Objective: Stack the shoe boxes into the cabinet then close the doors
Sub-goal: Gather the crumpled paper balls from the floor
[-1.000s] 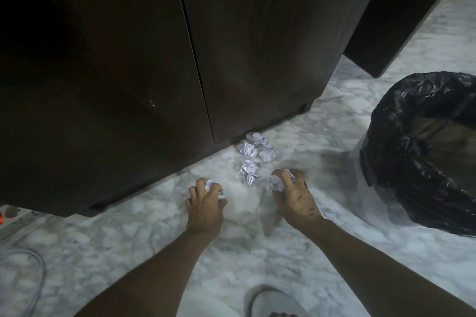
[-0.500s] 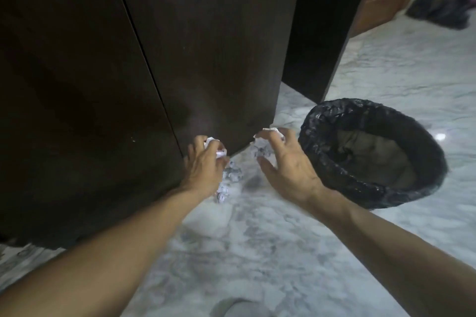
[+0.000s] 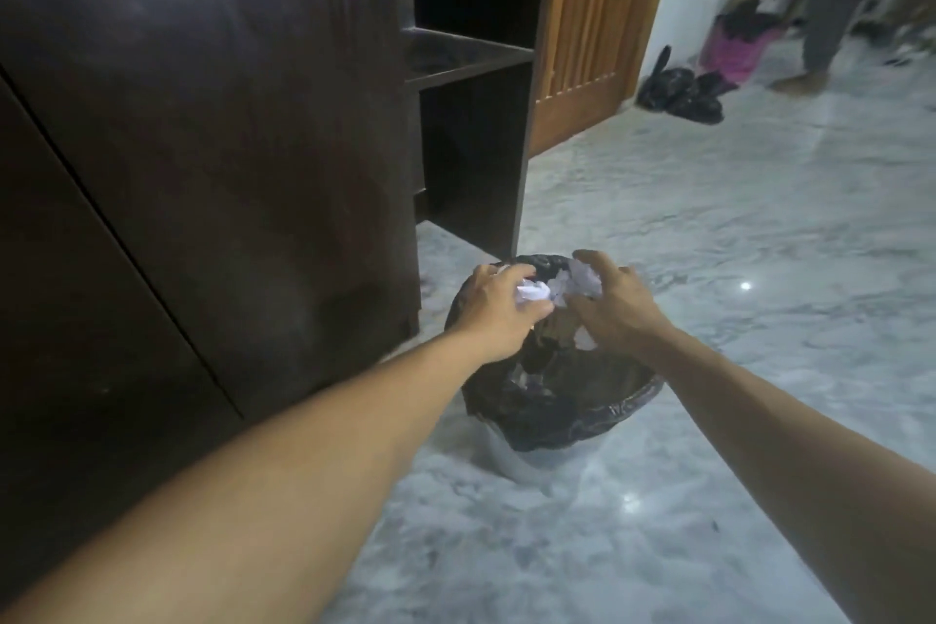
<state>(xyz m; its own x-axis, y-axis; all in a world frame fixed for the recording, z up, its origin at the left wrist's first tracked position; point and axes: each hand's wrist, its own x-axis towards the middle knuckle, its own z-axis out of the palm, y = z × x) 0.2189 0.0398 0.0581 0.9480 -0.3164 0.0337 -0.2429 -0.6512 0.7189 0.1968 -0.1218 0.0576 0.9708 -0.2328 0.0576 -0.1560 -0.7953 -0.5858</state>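
The dark wooden cabinet [image 3: 202, 142] fills the left of the view, both doors shut, so no shoe boxes show. Both my hands hover over a bin lined with a black bag [image 3: 623, 408] on the marble floor. My left hand [image 3: 494, 312] is closed around a crumpled white paper ball [image 3: 177, 291]. My right hand [image 3: 615, 307] holds crumpled white paper [image 3: 732, 281] loosely, with another white scrap [image 3: 585, 339] below its palm. More paper lies inside the bin.
An open dark shelf unit [image 3: 471, 66] stands right of the cabinet, then an orange wooden door [image 3: 597, 15]. Black bags [image 3: 681, 91] and a pink object [image 3: 734, 46] lie on the floor far right, beside another person's legs [image 3: 830, 15].
Both hands lifted paper balls from the floor at the cabinet's foot and carried them right, over the bin. My view swung up and to the right.
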